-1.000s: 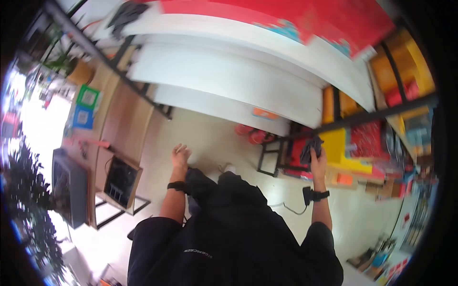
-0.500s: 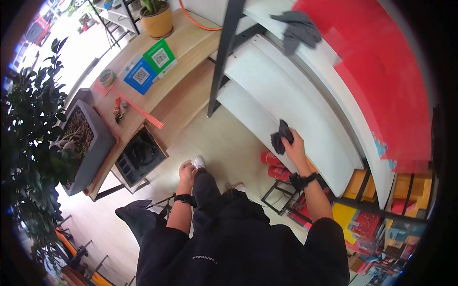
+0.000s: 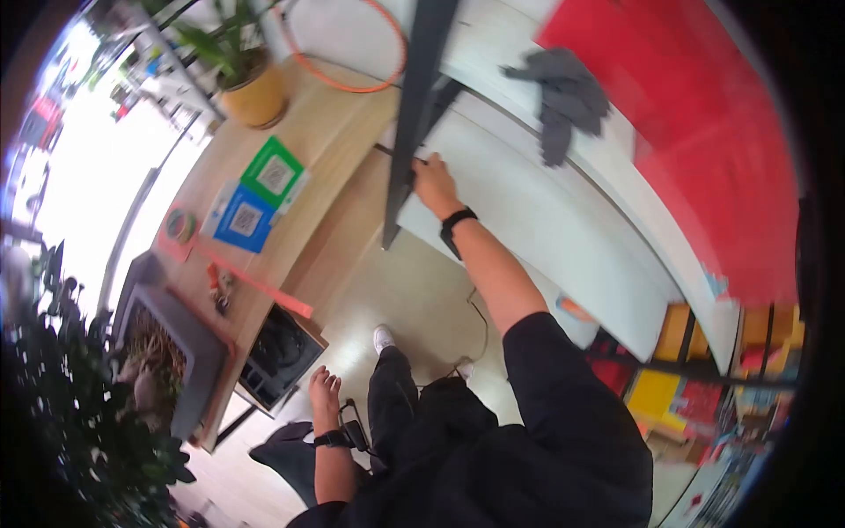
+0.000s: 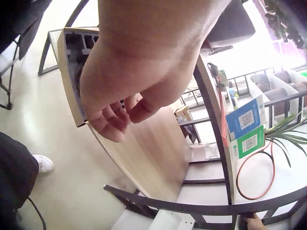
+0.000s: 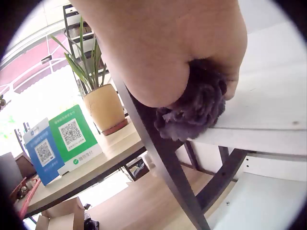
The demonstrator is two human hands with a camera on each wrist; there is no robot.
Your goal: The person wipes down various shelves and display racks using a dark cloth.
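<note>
My right hand (image 3: 436, 183) grips a crumpled dark grey-purple cloth (image 5: 194, 110), bunched under the curled fingers. The hand is at the far left end of a white shelf board (image 3: 546, 233), right beside a black metal post (image 3: 412, 114). In the right wrist view the cloth overlaps the post and the board's edge. My left hand (image 3: 325, 394) hangs low near the wooden counter, fingers loosely curled around nothing. A second grey cloth (image 3: 570, 97) lies on the upper white shelf, next to a red sheet (image 3: 713, 150).
On the wooden counter (image 3: 330, 132) stand a yellow plant pot (image 3: 255, 95), a green QR sign (image 3: 274, 172) and a blue one (image 3: 243, 220). A black-lined box (image 3: 280, 356) and grey planter (image 3: 198, 352) are at the left. A cable (image 3: 482, 330) runs across the floor.
My right hand has swung from the right side, with the cloth, forward and left to the shelf's end by the post. The view has turned toward the counter; the left hand still hangs low.
</note>
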